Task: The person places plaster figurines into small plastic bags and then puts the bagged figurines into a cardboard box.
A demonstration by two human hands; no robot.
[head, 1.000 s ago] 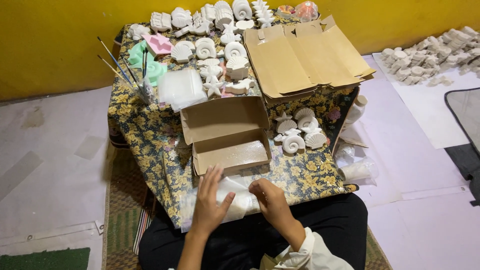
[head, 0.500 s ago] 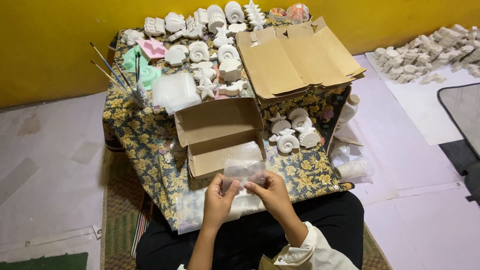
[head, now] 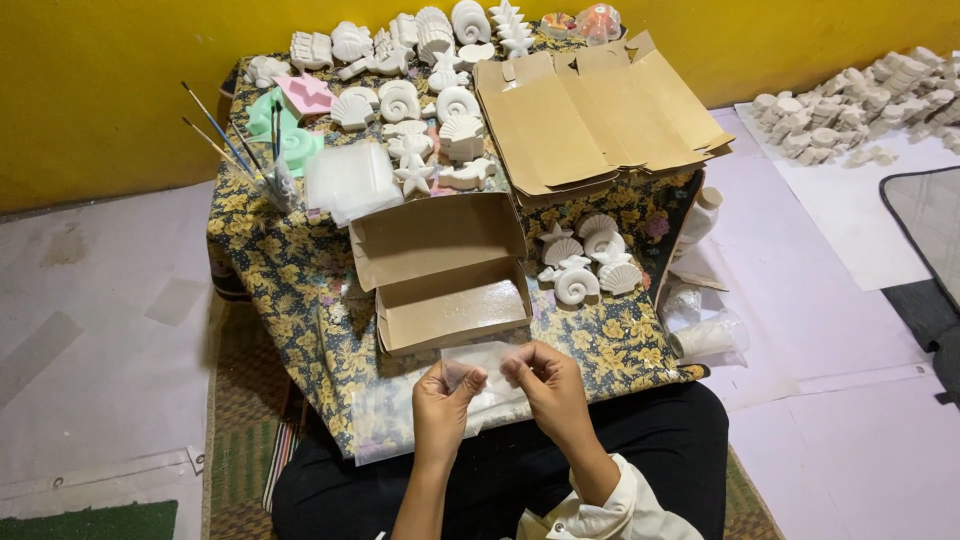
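While both hands work at the near edge of the table point(head: 290, 290), the left hand point(head: 442, 410) and right hand point(head: 548, 388) each pinch one clear plastic bag point(head: 482, 362) — fingers clamped on its edges — just in front of the open cardboard box point(head: 445, 270); plaster shells point(head: 585, 262) lie beside the box.

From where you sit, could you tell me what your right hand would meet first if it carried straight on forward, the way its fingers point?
Probably the open cardboard box, just beyond the clear plastic bag the right hand pinches; depth is uncertain.
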